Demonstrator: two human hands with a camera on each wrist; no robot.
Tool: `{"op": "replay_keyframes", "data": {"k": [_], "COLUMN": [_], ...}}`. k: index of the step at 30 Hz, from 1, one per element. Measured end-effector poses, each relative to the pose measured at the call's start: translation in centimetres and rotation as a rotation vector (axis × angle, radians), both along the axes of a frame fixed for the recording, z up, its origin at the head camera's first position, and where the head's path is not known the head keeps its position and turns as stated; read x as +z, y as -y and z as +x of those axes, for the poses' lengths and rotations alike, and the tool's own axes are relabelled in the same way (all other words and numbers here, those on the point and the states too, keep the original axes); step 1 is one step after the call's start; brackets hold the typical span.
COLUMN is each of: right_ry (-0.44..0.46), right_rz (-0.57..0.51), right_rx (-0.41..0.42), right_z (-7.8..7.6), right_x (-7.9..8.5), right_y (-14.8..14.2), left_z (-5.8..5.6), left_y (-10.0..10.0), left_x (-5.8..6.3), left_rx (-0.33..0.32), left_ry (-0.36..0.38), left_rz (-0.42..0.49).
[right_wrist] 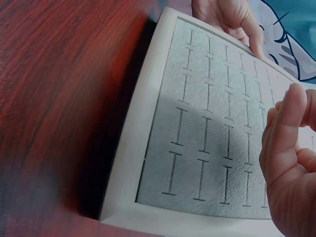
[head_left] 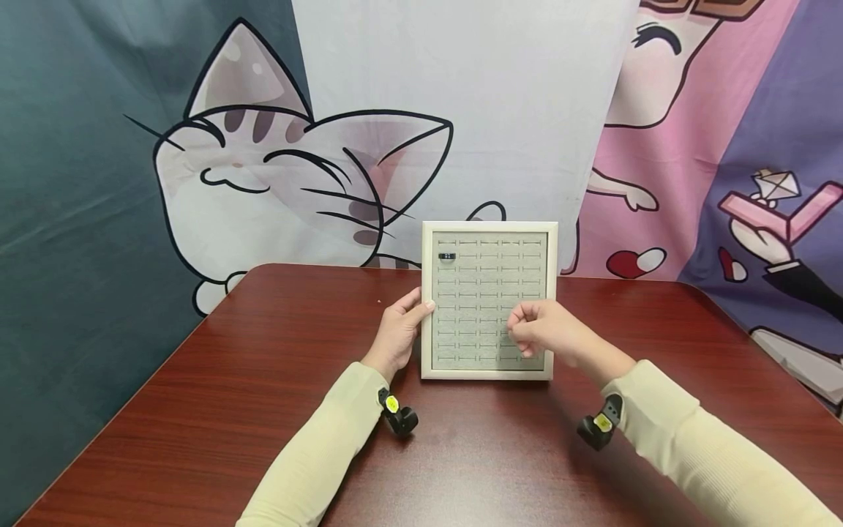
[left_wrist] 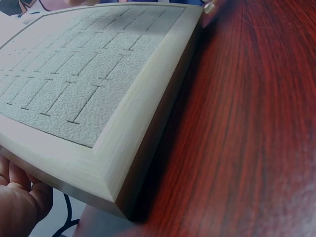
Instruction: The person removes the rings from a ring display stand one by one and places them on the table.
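A white-framed ring display board (head_left: 490, 228) stands upright on the table, its grey textured pad cut with rows of short slots. One dark ring (head_left: 447, 256) with a small pale-blue marking sits in a slot near the pad's upper left. My left hand (head_left: 395, 333) grips the frame's left side, thumb on the front edge and fingers behind. In front of the pad's lower right is my right hand (head_left: 543, 333), fingers curled and thumb close to them. Nothing shows between them, and the right wrist view catches this hand (right_wrist: 291, 158) beside the slots.
The reddish-brown wooden table (head_left: 487, 454) spreads around the board. Behind it hangs a cloth backdrop (head_left: 474, 80) with cartoon figures. Each forearm carries a small black wrist camera, the left one (head_left: 398, 416) and the right one (head_left: 601, 424). A dark cable (left_wrist: 68, 217) shows beyond the frame.
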State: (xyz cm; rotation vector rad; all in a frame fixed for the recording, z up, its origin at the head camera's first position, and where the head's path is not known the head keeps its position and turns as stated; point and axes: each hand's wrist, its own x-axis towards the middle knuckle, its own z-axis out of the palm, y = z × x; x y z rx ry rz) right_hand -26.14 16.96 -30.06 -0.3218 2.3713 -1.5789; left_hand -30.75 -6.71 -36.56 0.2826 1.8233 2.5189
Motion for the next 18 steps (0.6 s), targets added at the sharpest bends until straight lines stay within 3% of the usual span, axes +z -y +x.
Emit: {"op": "replay_keyframes", "data": {"k": [18], "right_ry": [-0.018], "right_rz": [0.007], "right_rx": [0.017], "right_z": [-0.7], "right_x": [1.5], "right_y": [1.5], "left_z": [0.0], "left_y": [0.0], "left_x": [0.1], "left_rx": [-0.004], "left_ry": [-0.006], "left_rz": [-0.009]}}
